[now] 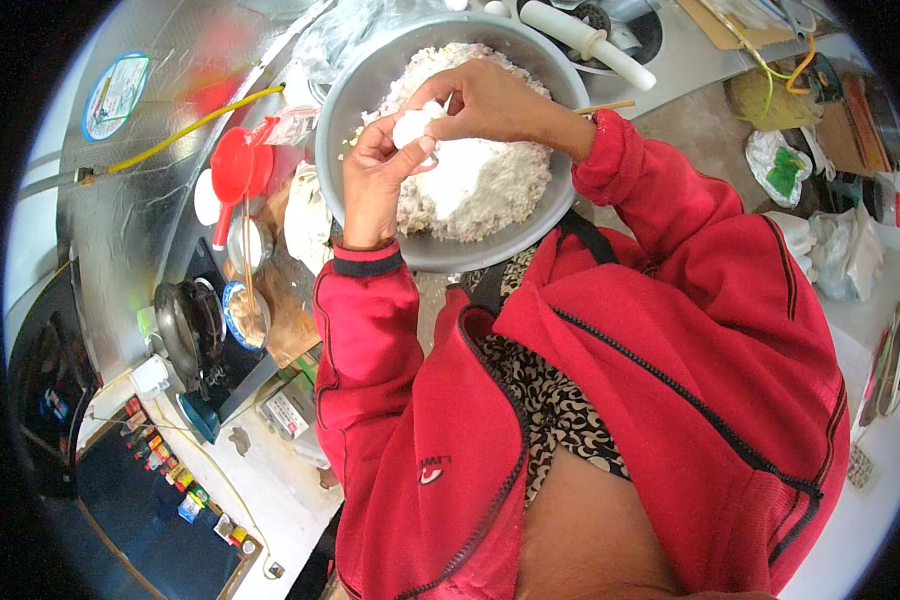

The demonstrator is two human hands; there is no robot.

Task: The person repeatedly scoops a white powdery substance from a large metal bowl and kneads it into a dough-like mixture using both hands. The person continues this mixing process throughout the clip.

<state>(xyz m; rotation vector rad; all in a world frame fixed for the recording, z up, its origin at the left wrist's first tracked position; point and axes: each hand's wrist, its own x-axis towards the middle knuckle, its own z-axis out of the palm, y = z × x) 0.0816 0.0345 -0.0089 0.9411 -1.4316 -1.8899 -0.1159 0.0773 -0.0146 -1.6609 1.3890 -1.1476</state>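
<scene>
Both my hands are raised over a large metal basin (349, 90). Between their fingertips is a small white rounded thing (414, 127), seemingly an egg with a broken upper edge. My left hand (379, 176) supports it from the left, thumb and fingers around its lower side. From the right, my right hand (484, 101) pinches its edge, with the back of the hand towards me. Below them the basin holds a heap of pale, crumbly mixture (495, 210), like minced filling. White powder (457, 180) lies on the heap's middle, partly hidden by my hands.
A white rolling pin (589, 41) lies beyond the basin's right rim. At left are a red plastic ladle (241, 165), chopsticks (247, 251) over a blue-rimmed bowl (244, 315), and a dark pan (180, 330). A yellow hose (195, 131) crosses the foil-covered wall. Plastic bags (844, 247) sit at right.
</scene>
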